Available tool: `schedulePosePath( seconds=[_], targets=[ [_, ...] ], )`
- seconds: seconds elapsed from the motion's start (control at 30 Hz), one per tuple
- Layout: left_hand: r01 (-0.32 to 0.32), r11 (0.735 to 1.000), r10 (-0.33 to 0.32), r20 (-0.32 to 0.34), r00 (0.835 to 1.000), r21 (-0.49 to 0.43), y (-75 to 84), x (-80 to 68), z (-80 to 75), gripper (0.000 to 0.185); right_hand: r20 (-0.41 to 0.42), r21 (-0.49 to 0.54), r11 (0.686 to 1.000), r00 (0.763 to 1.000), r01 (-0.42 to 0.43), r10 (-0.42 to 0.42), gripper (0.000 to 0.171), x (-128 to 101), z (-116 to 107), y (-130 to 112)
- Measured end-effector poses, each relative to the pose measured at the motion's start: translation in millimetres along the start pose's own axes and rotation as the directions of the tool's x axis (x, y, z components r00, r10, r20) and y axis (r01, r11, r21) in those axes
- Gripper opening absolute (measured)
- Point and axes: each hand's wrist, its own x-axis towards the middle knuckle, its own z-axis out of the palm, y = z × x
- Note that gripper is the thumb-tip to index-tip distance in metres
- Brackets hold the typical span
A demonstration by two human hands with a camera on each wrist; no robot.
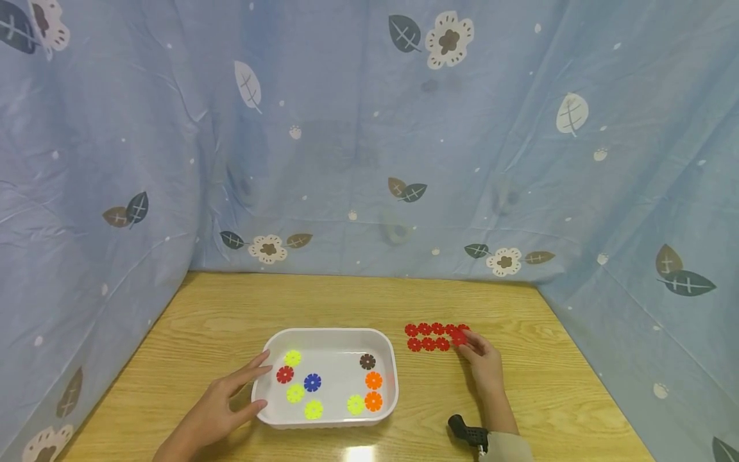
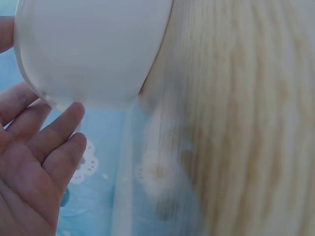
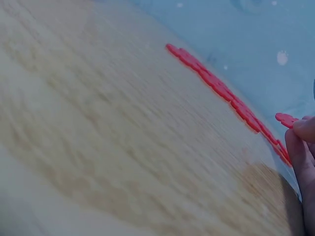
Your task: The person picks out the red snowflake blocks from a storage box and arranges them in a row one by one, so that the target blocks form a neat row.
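My right hand (image 1: pixel 487 367) pinches a red notched plastic disc (image 1: pixel 458 337) between thumb and fingertips. In the right wrist view this disc (image 3: pixel 285 119) is raised over the table, apart from the others. Below it lie two rows of red discs (image 1: pixel 428 344), the far row longer than the near one. My left hand (image 1: pixel 215 409) rests its spread fingertips and thumb against the left end of a white tray (image 1: pixel 324 424). Inside the tray lie several yellow discs (image 1: pixel 314 410), a red one (image 1: pixel 285 375), a blue one (image 1: pixel 312 382), a brown one (image 1: pixel 367 362) and two orange ones (image 1: pixel 373 402).
The wooden table (image 1: pixel 323 301) runs back to a blue patterned curtain (image 1: pixel 346 160), which also closes off both sides. A black device (image 1: pixel 469 432) is strapped at my right wrist, beside a beige sleeve (image 1: pixel 508 447).
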Motion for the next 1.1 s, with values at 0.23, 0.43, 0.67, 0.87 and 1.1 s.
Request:
schedulePosePath(
  seconds=[0.23,0.43,0.67,0.87,1.1],
  targets=[
    [-0.023,1.000,0.022,-0.009,1.000,-0.017,-1.6,0.1,0.1,0.048,-0.016,-0.041,0.999,1.000,0.009,-0.009,0.035,1.6,-0.1,2.7],
    [-0.011,1.000,0.011,-0.003,1.000,-0.002,-1.4,-0.5,0.1,0.048,-0.020,-0.197,0.979,0.998,0.056,-0.061,0.035,1.7,1.9,5.8],
    [0.002,1.000,-0.002,-0.002,1.000,-0.008,-2.5,0.0,-0.1,0.048,-0.038,-0.282,0.955,0.993,0.095,-0.110,0.036,-0.2,5.1,4.1],
    [-0.046,0.998,0.045,-0.018,0.999,-0.033,-2.2,0.0,-0.2,0.048,-0.075,-0.303,0.946,0.987,0.114,-0.143,0.036,-1.4,8.8,3.4],
    [-0.058,0.998,0.057,-0.018,0.998,-0.035,-2.1,-0.5,-0.4,0.049,-0.089,-0.327,0.935,0.980,0.140,-0.178,0.035,-4.6,11.0,4.0]
  ],
)
